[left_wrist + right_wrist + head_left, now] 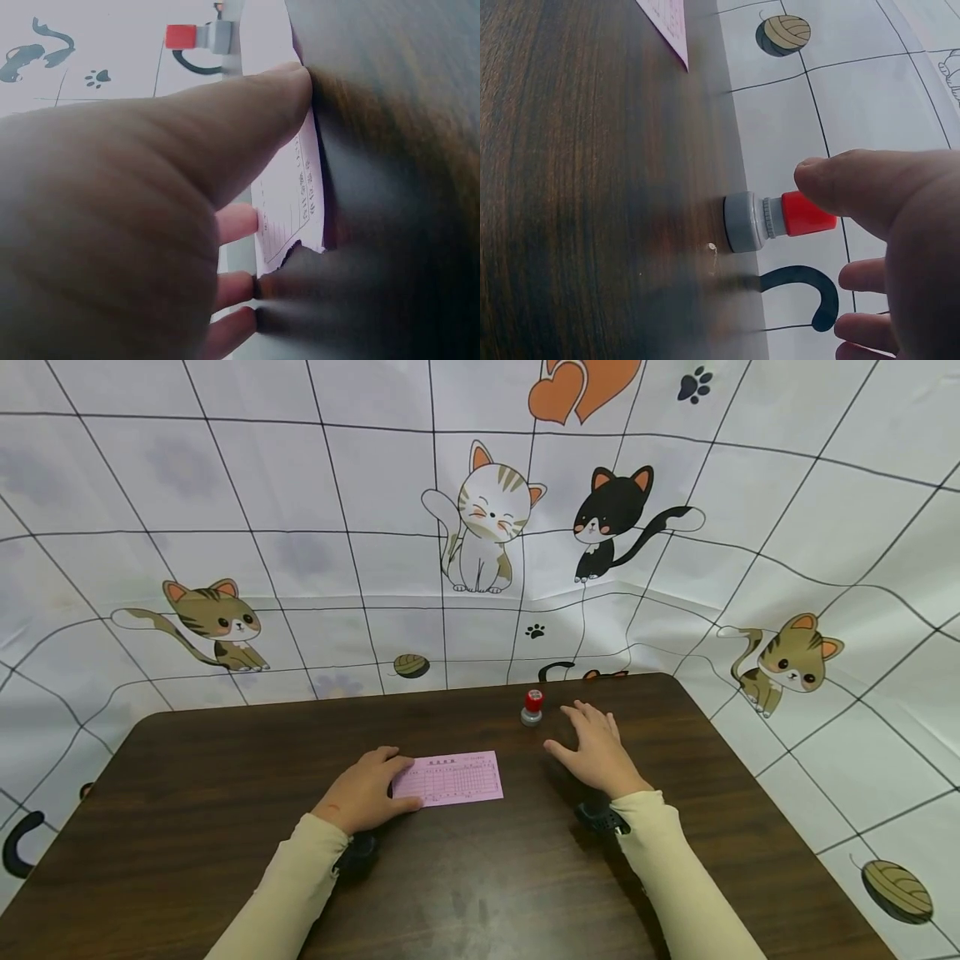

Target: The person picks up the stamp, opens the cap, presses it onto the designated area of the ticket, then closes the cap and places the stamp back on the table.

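Note:
A pink printed form slip (457,778) with a table grid lies flat on the dark table. My left hand (367,792) rests on its left end, thumb at the near edge and index finger at the far edge. In the left wrist view the thumb (255,105) presses on the slip (289,187), which bends slightly near a torn-looking end. A small stamp (532,707) with a red top and grey base stands upright near the far edge. To its right, my right hand (596,753) hovers with fingers spread, holding nothing and apart from the stamp (776,219).
The dark wooden table (225,793) has rounded far corners. Behind it and along the right hangs a white gridded cloth (360,568) printed with cats, paw marks and yarn balls. A dark band sits on each wrist.

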`<control>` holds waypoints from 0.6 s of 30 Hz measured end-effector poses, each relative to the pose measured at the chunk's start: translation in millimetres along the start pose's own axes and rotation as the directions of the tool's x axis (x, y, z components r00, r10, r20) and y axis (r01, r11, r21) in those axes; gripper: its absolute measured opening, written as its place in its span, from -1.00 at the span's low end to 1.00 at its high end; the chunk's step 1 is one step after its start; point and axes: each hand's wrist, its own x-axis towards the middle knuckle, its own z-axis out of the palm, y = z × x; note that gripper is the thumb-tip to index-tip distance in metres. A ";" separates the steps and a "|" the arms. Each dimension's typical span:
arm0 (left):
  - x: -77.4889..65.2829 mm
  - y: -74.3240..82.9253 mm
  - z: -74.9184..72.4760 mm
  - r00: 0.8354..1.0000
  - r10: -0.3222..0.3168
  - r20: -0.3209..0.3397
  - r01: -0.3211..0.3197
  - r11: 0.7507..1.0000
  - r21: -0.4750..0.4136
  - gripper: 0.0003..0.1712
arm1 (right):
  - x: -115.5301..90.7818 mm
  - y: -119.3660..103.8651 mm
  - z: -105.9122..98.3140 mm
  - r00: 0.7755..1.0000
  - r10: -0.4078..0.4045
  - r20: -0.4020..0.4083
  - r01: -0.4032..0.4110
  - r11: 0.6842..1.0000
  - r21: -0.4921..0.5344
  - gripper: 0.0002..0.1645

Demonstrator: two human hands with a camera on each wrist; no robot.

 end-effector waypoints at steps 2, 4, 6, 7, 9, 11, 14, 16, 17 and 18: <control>0.0 0.6 0.7 1.000 -0.001 -0.007 0.001 1.000 0.006 -0.17 | -0.2 0.1 -0.3 1.000 -0.001 -0.003 0.001 1.000 0.004 -0.11; 0.0 1.8 1.3 1.000 -0.005 -0.011 0.005 1.000 0.007 -0.17 | 0.1 0.4 -0.9 1.000 -0.003 -0.004 0.003 1.000 0.002 -0.11; 1.7 2.9 1.5 1.000 -0.005 -0.011 0.005 1.000 0.000 -0.17 | 0.9 0.2 -2.3 1.000 0.003 -0.001 -0.002 1.000 0.002 -0.11; 2.5 3.4 1.6 1.000 -0.002 -0.009 0.002 1.000 -0.002 -0.17 | 1.3 0.3 -2.9 1.000 0.006 0.000 -0.006 1.000 0.000 -0.11; 2.8 4.3 1.9 1.000 -0.001 -0.007 0.001 1.000 -0.015 -0.17 | 2.1 0.4 -3.3 1.000 0.010 0.004 -0.010 1.000 0.002 -0.11; 2.3 4.8 1.7 1.000 -0.003 -0.009 0.003 1.000 -0.020 -0.16 | 2.4 0.4 -3.0 1.000 0.013 0.006 -0.013 1.000 0.010 -0.11; 0.6 4.6 1.8 1.000 -0.007 -0.018 0.007 1.000 -0.023 -0.16 | 2.9 0.8 -0.2 1.000 0.004 -0.001 -0.004 1.000 0.014 -0.12; -0.2 4.6 2.0 1.000 -0.011 -0.020 0.010 1.000 -0.017 -0.16 | 2.7 1.6 2.2 1.000 0.002 0.004 -0.002 1.000 0.010 -0.12; -0.4 4.7 2.2 1.000 -0.011 -0.020 0.011 1.000 -0.015 -0.16 | 2.7 2.2 3.5 1.000 0.000 0.008 0.000 1.000 0.005 -0.12; -0.2 5.0 2.6 1.000 -0.011 -0.019 0.011 1.000 -0.016 -0.16 | 2.7 3.1 4.6 1.000 0.000 0.011 0.000 1.000 0.004 -0.12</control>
